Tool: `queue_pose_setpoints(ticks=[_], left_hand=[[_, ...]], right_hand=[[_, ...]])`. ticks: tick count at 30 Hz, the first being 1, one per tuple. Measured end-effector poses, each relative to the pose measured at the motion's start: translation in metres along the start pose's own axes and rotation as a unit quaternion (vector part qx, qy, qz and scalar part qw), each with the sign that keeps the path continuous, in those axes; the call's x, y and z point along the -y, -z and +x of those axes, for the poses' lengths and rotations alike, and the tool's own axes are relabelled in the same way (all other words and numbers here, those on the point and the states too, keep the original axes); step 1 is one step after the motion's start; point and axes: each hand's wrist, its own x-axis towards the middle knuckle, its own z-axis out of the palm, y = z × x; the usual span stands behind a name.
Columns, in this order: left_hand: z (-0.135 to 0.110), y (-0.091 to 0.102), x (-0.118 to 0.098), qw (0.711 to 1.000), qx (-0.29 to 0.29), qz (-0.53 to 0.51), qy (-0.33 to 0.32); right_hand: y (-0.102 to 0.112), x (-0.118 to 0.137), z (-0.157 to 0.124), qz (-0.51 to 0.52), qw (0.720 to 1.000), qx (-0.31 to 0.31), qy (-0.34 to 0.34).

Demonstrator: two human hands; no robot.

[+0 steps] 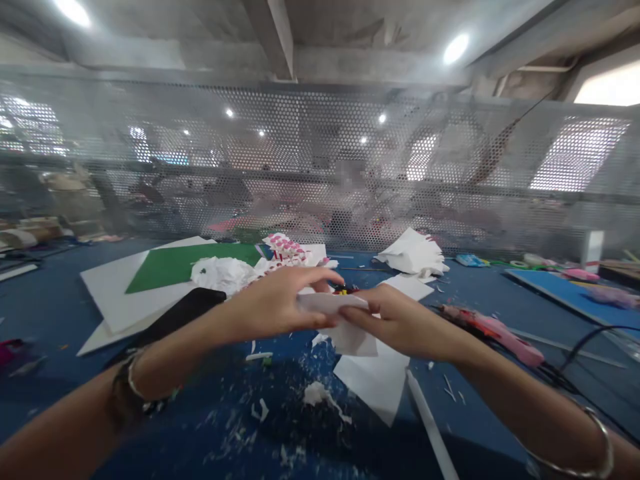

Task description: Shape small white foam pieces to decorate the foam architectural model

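Observation:
A piece of white paper (353, 337), curled along its upper edge, is held above the blue table. My right hand (400, 317) pinches it between thumb and fingers at its right side. Around the left end of the same paper is my left hand (280, 303), thumb below and fingers bent over the top. Something small, dark and yellow (344, 291) shows just behind the paper, too hidden to name. Under my hands lies a white sheet (375, 380) on the table, with a torn, crumpled scrap (316, 393) to its left.
White boards and a green sheet (170, 265) lie at left, beside a black flat object (193, 310). Crumpled white paper (413, 252) is piled at the back. A pink corded tool (505, 337) rests at right, near a white strip (433, 427). A perforated metal screen (320, 153) stands behind the table.

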Motion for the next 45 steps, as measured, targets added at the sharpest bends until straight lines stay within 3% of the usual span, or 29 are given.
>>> queue_pose_setpoints(ticks=[2, 5, 8, 14, 17, 23, 33, 36, 39, 42, 45], left_hand=[[-0.001, -0.009, -0.01, 0.999, -0.029, 0.01, 0.008], [-0.004, -0.014, -0.018, 0.997, -0.064, 0.009, 0.029], [-0.005, -0.014, -0.018, 0.998, -0.043, -0.041, 0.018], [0.0, -0.01, -0.013, 0.99, -0.01, -0.141, 0.013], [-0.001, -0.006, -0.012, 0.988, 0.027, -0.154, -0.006], [-0.007, 0.003, -0.013, 0.98, 0.09, -0.173, -0.039], [-0.003, 0.005, -0.014, 0.989, 0.03, -0.132, -0.065], [-0.002, 0.003, -0.012, 0.993, 0.003, -0.088, -0.074], [-0.003, 0.005, -0.012, 0.995, -0.015, -0.056, -0.086], [-0.003, 0.005, -0.013, 0.995, -0.039, -0.032, -0.083], [-0.003, 0.003, -0.015, 0.996, -0.05, -0.015, -0.073]], right_hand=[[-0.002, 0.007, -0.003, -0.01, 0.999, -0.042, -0.002], [-0.001, 0.014, -0.007, 0.059, 0.988, -0.142, 0.005], [-0.002, 0.017, -0.008, 0.091, 0.973, -0.21, 0.033], [-0.012, 0.015, -0.01, 0.04, 0.944, -0.304, 0.124], [-0.01, 0.017, -0.013, 0.008, 0.931, -0.312, 0.191], [-0.002, 0.02, -0.019, -0.147, 0.911, -0.26, 0.285], [-0.004, 0.013, -0.017, -0.276, 0.859, -0.268, 0.338], [-0.002, 0.012, -0.016, -0.292, 0.863, -0.25, 0.328], [0.0, 0.013, -0.015, -0.255, 0.885, -0.233, 0.313], [0.002, 0.014, -0.014, -0.129, 0.928, -0.211, 0.278], [0.002, 0.015, -0.011, -0.003, 0.964, -0.189, 0.187]])
